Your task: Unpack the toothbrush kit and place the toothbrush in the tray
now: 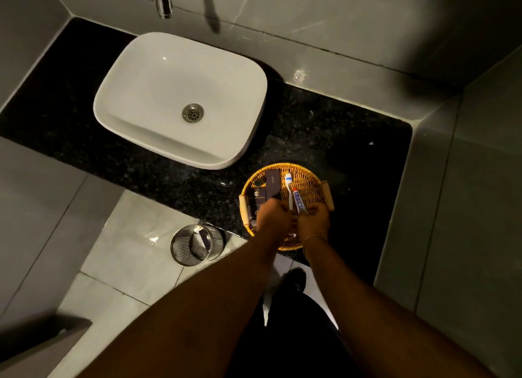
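Note:
A round wicker tray [310, 177] with wooden handles sits on the black counter, right of the sink. Over its near half, my left hand [275, 215] grips the lower end of a white toothbrush [289, 187] whose head points away from me. Beside it, my right hand [313, 221] pinches the bottom of a small blue-and-white toothpaste tube [298, 201] with a red cap. Both items lie over the tray's middle. Dark boxes [272, 181] rest in the tray's left part. My hands hide the tray's near rim.
A white basin [158, 75] stands on the black granite counter [324, 123] to the left, with a chrome tap [163, 0] above. A metal bin [195, 245] holding wrappers sits on the floor below the counter edge. Grey walls close in on the right.

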